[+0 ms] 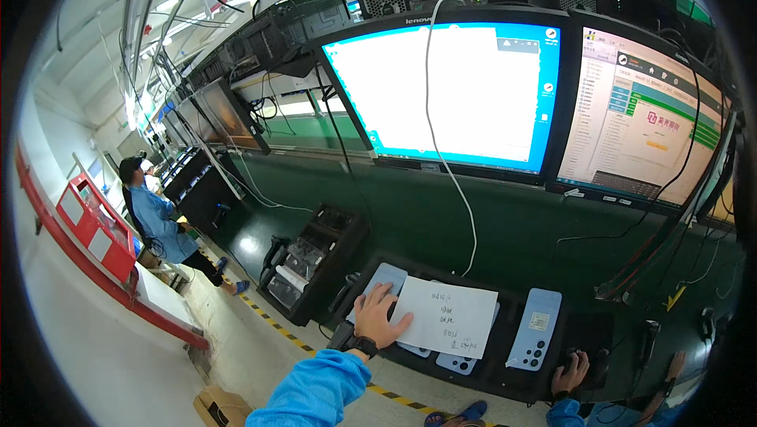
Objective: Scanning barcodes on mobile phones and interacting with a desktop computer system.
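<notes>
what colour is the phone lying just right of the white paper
The phone is pale blue, best seen in the head view.

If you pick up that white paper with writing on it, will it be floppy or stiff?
The paper is probably light and fairly floppy, because it looks like one thin sheet. Lifted from the side by the left hand, its far end might droop. Pushed, it would likely slide, since the blue phones under it look smooth.
</notes>
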The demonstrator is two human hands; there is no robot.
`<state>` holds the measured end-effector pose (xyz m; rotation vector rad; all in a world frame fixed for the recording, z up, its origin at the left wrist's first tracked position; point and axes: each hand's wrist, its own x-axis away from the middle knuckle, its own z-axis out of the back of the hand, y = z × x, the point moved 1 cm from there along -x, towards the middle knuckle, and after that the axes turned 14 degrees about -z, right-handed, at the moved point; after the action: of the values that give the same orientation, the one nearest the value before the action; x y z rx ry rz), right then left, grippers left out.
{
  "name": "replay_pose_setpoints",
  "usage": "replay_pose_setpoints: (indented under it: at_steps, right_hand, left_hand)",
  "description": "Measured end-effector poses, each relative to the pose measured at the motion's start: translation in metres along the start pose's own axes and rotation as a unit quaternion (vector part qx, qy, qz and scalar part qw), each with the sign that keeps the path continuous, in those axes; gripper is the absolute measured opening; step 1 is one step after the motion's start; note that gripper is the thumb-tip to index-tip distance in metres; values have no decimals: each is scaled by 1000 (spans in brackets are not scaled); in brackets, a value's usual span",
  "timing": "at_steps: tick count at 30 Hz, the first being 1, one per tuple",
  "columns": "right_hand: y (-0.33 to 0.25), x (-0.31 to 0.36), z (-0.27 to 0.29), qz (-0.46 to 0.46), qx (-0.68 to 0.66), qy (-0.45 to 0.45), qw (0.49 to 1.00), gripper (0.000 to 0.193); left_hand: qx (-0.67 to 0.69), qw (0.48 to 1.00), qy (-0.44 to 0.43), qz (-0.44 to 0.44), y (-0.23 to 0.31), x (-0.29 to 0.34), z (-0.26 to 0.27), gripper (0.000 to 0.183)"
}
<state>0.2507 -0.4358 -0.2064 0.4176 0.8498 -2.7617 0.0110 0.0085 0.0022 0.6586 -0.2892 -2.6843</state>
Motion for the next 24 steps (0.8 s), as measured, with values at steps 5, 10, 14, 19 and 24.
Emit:
replay_pose_setpoints:
  at_steps: [5,10,14,19,24]
  right_hand:
    - [0,-1,-5,-3,-7,7,1000,44]
    - [5,0,-7,-17,5,2,1000,46]
    - [3,0,-5,-39,14,-16,999,46]
    - [6,2,-5,-31,8,3,999,47]
    - [3,1,-2,-33,6,-2,999,47]
  left_hand:
    - [-2,1000,-1,4,-1,-2,0,42]
    - [-3,1000,-1,3,0,0,0,40]
    - [-8,1000,7,3,1,2,-1,40]
    - [-5,1000,15,-7,-2,3,-3,40]
    - [-3,1000,14,-9,0,1,-1,41]
